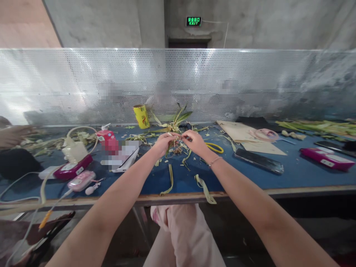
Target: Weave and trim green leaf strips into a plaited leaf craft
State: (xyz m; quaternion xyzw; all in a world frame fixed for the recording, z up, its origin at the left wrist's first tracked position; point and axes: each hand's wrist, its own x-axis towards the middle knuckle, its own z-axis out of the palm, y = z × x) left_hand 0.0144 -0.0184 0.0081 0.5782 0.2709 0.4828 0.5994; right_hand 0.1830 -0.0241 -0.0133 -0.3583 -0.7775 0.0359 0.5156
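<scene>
Over the middle of the blue tabletop (191, 181), my left hand (164, 144) is closed in a pinch on thin, pale plant strips (175, 138). My right hand (195, 141) pinches at the same bundle from the other side, fingertips close to the left ones. The exact shape of what the fingers hold is small and partly hidden. Just beyond the hands lies a plant with long green leaves (182, 116). Brown and pale scraps (178, 151) are scattered below the fingers. Two longer pale leaf strips, one curved (170, 180) and one twisted (205, 190), lie nearer the table's front edge.
A yellow roll (141, 116) stands behind, before a perforated metal screen (194, 66). On the left are a red bottle (109, 140), a phone (126, 155) and cabled devices. Rightward lie a yellow ring (214, 148), a dark phone (259, 160) and brown paper (247, 137). Another person's hand (12, 135) shows far left.
</scene>
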